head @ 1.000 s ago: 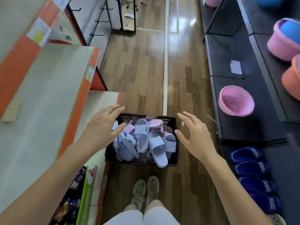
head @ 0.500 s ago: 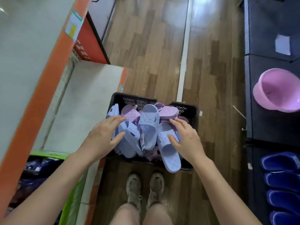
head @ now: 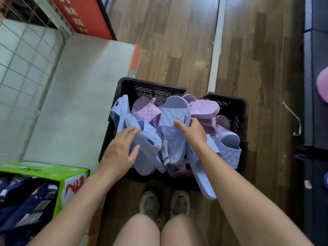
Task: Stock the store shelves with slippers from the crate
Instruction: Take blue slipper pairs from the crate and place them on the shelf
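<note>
A black mesh crate (head: 152,85) stands on the wooden floor in front of my feet, heaped with several light blue and lilac slippers. My left hand (head: 120,150) rests with straight fingers on a blue slipper with side slots (head: 150,141) at the left of the heap. My right hand (head: 193,132) grips the right edge of a quilted blue slipper (head: 175,112) in the middle, index finger on its strap. A white tag hangs below that slipper. Lilac slippers (head: 204,108) lie at the back. One blue slipper (head: 202,176) hangs over the crate's near rim.
A low white shelf (head: 85,96) with an orange edge lies just left of the crate, backed by wire mesh. A green box (head: 44,172) of dark packets sits at the near left. Dark shelving (head: 316,121) and a pink basin (head: 323,87) are on the right.
I have bent closer to the crate. Both hands came down from above it onto the slippers; my right hand shifted left from the outer blue slipper and took hold of the middle one.
</note>
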`<state>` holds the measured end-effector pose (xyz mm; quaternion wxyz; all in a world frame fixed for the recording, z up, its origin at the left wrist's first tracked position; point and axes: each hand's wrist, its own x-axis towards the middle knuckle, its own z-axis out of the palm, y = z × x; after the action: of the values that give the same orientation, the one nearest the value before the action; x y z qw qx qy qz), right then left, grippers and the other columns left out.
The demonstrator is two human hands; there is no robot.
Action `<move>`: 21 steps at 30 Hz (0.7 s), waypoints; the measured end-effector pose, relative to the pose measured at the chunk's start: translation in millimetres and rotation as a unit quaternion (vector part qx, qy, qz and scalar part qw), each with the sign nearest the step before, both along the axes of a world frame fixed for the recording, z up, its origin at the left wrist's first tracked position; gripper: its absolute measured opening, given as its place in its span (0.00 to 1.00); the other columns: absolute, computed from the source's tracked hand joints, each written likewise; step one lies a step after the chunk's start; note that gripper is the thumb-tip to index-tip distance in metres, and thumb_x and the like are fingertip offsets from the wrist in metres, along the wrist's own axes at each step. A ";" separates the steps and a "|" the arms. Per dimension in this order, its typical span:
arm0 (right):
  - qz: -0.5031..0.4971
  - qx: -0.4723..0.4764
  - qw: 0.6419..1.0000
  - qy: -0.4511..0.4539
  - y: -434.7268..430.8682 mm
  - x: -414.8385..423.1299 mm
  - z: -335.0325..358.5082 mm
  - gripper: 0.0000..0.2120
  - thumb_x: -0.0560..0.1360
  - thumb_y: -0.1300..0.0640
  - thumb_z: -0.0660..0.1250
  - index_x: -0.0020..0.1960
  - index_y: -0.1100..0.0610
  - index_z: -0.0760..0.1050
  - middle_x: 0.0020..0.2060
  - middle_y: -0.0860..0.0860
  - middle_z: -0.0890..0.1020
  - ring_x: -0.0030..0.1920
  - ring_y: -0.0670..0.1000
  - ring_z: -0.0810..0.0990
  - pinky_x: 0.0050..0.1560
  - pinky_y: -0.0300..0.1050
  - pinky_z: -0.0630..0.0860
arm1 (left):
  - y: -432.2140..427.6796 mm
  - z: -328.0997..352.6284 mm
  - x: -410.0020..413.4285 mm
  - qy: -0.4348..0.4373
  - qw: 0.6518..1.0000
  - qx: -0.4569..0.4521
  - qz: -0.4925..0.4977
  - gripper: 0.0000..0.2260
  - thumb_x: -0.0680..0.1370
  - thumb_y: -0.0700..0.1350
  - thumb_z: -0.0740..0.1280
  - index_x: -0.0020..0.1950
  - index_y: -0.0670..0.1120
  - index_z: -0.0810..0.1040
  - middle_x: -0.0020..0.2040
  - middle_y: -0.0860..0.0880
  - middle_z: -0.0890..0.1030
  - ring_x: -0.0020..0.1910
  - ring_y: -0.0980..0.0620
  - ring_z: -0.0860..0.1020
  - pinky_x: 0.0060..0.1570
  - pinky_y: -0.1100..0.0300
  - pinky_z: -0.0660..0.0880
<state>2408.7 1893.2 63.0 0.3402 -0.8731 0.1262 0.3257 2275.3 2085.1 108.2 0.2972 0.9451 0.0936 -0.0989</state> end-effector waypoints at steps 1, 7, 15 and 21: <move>-0.010 -0.006 1.000 0.002 2.8 1.6 -2.3 0.28 0.69 0.37 0.67 0.59 0.57 0.70 0.56 0.52 0.79 0.56 0.55 0.77 0.51 0.49 0.72 | 0.0 -0.9 -0.8 -0.002 1.000 -0.005 0.013 0.25 0.73 0.51 0.55 0.65 0.41 0.73 0.62 0.43 0.75 0.61 0.49 0.71 0.61 0.62 0.63; -0.044 -0.021 0.999 -0.023 -2.4 -3.3 7.6 0.19 0.70 0.46 0.69 0.54 0.57 0.73 0.51 0.52 0.80 0.51 0.55 0.78 0.44 0.46 0.69 | -14.5 4.8 -4.6 0.031 0.981 -0.067 0.181 0.15 0.76 0.40 0.66 0.62 0.42 0.73 0.53 0.47 0.76 0.48 0.48 0.77 0.49 0.56 0.74; -0.055 -0.010 0.990 -0.133 -33.7 -18.5 38.0 0.16 0.68 0.43 0.70 0.50 0.52 0.73 0.42 0.46 0.80 0.48 0.52 0.79 0.45 0.47 0.73 | -49.5 2.3 5.6 0.135 0.916 -0.161 0.341 0.14 0.75 0.47 0.68 0.53 0.43 0.66 0.47 0.49 0.75 0.45 0.51 0.75 0.44 0.60 0.68; -0.054 -0.022 0.984 -0.170 -40.7 -32.6 48.2 0.18 0.69 0.43 0.70 0.51 0.51 0.70 0.44 0.47 0.80 0.48 0.53 0.78 0.45 0.48 0.74 | -58.8 -12.2 22.6 0.137 0.855 -0.186 0.464 0.23 0.72 0.50 0.71 0.57 0.38 0.66 0.53 0.41 0.75 0.50 0.44 0.75 0.46 0.56 0.70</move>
<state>2376.1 1852.5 111.2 0.3547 -0.9147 0.1209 0.1512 2298.0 2026.2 96.0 0.4631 0.6957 0.5412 -0.0930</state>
